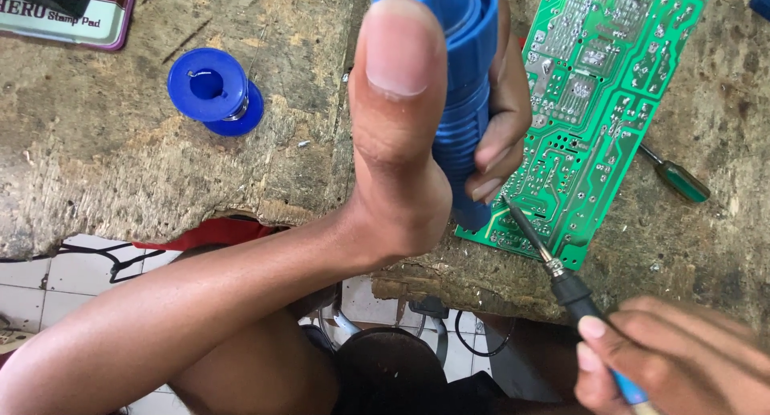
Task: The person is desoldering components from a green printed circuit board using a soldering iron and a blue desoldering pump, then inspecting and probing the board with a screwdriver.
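Note:
My left hand (417,134) grips a blue plastic desoldering pump (465,86) held upright, its tip down on a green circuit board (609,86). The thumb lies along the pump's side, close to the camera. My right hand (674,359) at the lower right holds a soldering iron (561,279) with a black grip. Its thin metal tip (513,210) touches the board right beside the pump's nozzle. The board lies solder side up on a worn wooden bench (120,158).
A blue spool of solder wire (215,90) stands on the bench to the left. A flat tin with a dark red lid (72,10) sits at the top left corner. A green-handled screwdriver (678,178) lies right of the board. Below the bench edge are white floor tiles and black cables.

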